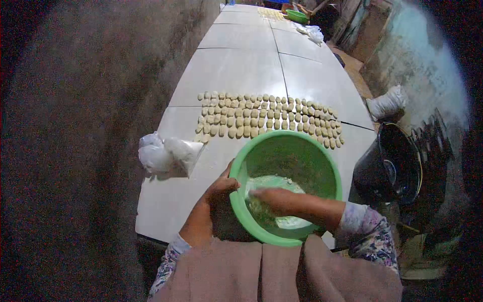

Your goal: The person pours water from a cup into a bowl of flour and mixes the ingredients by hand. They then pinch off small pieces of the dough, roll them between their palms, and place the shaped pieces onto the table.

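A green plastic basin [327, 161] is tilted toward me at the near edge of the table. My left hand [225, 185] grips its left rim. My right hand [271, 202] reaches down inside, and its fingers are blurred and partly hidden. White flour [266, 182] coats the bottom of the basin around that hand, with some pale crumbly bits. Beyond the basin, several rows of small oval dough pieces [251, 115] lie across the white tabletop.
Bags of white powder [168, 153] lie at the table's left edge. A black bucket [387, 166] and a white sack [387, 103] stand along the right. At the far end are another green basin [298, 16], a plastic bag [315, 34] and more dough pieces [270, 13].
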The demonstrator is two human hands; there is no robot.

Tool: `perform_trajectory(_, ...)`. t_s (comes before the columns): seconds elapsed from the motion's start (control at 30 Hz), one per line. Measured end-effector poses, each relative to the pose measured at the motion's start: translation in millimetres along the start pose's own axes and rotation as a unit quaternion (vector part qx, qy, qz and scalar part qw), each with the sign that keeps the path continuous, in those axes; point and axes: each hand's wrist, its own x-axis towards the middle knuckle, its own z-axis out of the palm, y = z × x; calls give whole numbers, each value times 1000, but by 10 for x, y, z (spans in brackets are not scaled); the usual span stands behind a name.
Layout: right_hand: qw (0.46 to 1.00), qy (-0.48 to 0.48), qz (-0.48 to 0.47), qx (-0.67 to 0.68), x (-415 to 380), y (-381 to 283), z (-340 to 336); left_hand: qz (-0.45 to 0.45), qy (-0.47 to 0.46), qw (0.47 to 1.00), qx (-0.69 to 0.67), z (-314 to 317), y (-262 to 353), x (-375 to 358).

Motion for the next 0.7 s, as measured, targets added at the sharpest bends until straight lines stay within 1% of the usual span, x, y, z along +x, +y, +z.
perform_trajectory(0.07, 984, -99, 121, 89, -135, -301, 28, 12, -11, 1000, 7, -64, -87, 64)
perform_trajectory(0.1, 967, -90, 192, 143, -206, -389, 44, 17, -18, 1000, 11, -103, -132, 116)
perform_trajectory(0.13, 978, -93, 178, 63, -276, -484, -16, 24, -23, 999, 13, -136, -177, 120)
perform_trajectory(0.17, 989, -101, 83, -74, -253, -364, 23, 32, -29, 999, 21, -193, -240, 212)
perform_trajectory(0.2, 972, -108, -14, -209, -253, -296, 34, 40, -33, 998, 26, -238, -304, 241)
perform_trajectory(0.23, 972, -107, -13, -209, -271, -244, 15, 49, -37, 998, 33, -287, -360, 294)
perform_trajectory(0.3, 968, -88, 30, -235, -289, -271, -165, 65, -44, 996, 45, -362, -442, 395)
perform_trajectory(0.37, 980, 13, 29, -196, -345, -28, -316, 82, -50, 994, 52, -421, -509, 452)
perform_trajectory(0.4, 983, -44, 34, -177, -407, -156, -538, 87, -51, 993, 56, -444, -531, 462)
perform_trajectory(0.43, 985, 6, -15, -173, -453, 145, -557, 92, -52, 993, 59, -463, -558, 483)
perform_trajectory(0.47, 971, -8, 44, -235, -529, 130, -652, 97, -54, 992, 64, -484, -586, 504)
perform_trajectory(0.53, 965, 3, 152, -212, -556, 154, -748, 106, -60, 990, 73, -512, -634, 567)
perform_trajectory(0.57, 965, 5, 154, -213, -528, 387, -637, 111, -63, 989, 79, -531, -653, 591)
perform_trajectory(0.6, 979, 27, 203, 7, -427, 791, -412, 117, -65, 987, 85, -547, -687, 622)
perform_trajectory(0.63, 942, 47, 240, 228, -369, 1005, -267, 120, -65, 987, 89, -562, -708, 642)
perform_trajectory(0.67, 973, 20, 196, 121, -424, 622, -252, 120, -66, 986, 91, -576, -732, 642)
perform_trajectory(0.7, 989, -7, 149, 13, -472, 206, -224, 117, -66, 987, 91, -569, -723, 637)
